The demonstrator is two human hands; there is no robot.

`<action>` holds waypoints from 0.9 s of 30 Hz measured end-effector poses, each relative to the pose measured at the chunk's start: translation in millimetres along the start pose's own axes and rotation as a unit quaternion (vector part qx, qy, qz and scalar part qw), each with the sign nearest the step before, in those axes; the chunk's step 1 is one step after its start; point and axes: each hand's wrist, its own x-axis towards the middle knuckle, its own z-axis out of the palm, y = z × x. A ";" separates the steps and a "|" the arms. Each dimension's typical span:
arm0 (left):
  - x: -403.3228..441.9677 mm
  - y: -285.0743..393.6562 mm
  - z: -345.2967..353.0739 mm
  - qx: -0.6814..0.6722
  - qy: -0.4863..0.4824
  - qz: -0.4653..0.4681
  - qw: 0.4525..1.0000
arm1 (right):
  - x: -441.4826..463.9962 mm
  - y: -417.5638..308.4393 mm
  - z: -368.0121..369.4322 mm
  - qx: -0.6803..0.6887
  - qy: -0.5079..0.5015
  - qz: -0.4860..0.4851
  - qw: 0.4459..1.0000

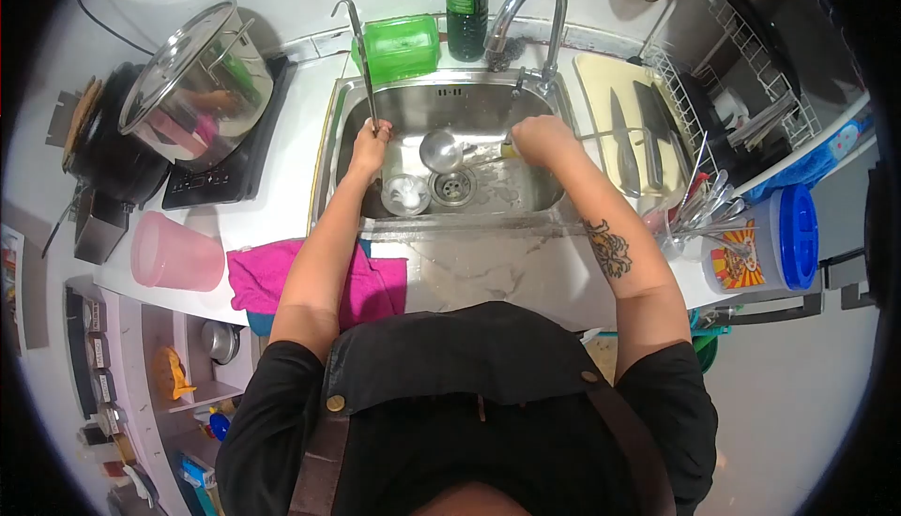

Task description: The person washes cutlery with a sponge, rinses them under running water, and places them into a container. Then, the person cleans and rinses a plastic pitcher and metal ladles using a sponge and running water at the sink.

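Your dark apron [460,352] sits nearest, with both arms reaching over the sink [469,225]. Your left hand [373,145] grasps an upright hooked handle [356,47]; your right hand [546,141] is clenched around what looks like a yellowish sponge [508,151], near the ladle [440,151] in the basin. Whether that grip includes the ladle's stem, I can't tell. Best hold steady, press firmly and avoid knocking the sudsy bowl [405,195].

White countertop [286,169] with pink tub [178,251], black cooktop [225,176], cutting board [596,84]
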 end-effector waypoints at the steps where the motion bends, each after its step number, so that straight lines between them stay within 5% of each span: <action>1: 5.4 0.2 -1.5 0.006 0.002 -0.010 1.000 | -1.5 -2.7 -1.6 -0.012 0.017 -0.012 1.000; 8: 40.1 -10.3 -3.7 0.034 0.014 -0.041 0.998 | -6.0 -23.3 -3.8 -0.053 0.004 -0.038 0.998; 11: 34.8 -7.3 -4.2 0.035 0.055 -0.128 0.990 | -3.4 -24.9 3.9 -0.049 0.005 -0.050 0.998; 15: 38.2 -24.7 -5.5 0.029 -0.013 -0.229 0.973 | -1.8 -22.9 2.9 -0.045 0.013 -0.075 0.996; 17: 39.7 -41.4 7.2 0.148 0.096 -0.066 0.982 | -1.1 -22.4 -3.3 -0.047 0.004 -0.081 0.996; 18: 1.8 18.6 12.0 0.252 0.037 -0.028 0.967 | -0.6 -22.1 -8.1 -0.051 -0.004 -0.087 0.995; 19: -11.4 20.3 22.8 0.304 0.008 0.162 0.939 | 0.5 -21.6 -12.1 -0.050 -0.006 -0.089 0.995; 20: -31.9 37.2 30.1 0.168 -0.157 0.200 0.952 | 1.9 -20.8 -16.6 -0.045 -0.002 -0.096 0.994; 21: -51.5 60.0 35.3 0.199 -0.276 0.161 0.927 | 1.8 -20.5 -22.1 -0.039 0.000 -0.103 0.994; 22: -55.7 50.4 45.9 0.269 -0.313 0.223 0.883 | -1.2 -21.7 -34.4 -0.022 -0.011 -0.100 0.995; 27: -63.9 45.2 74.6 0.387 -0.337 0.185 0.838 | -2.4 -13.7 -50.7 -0.016 -0.010 -0.115 0.993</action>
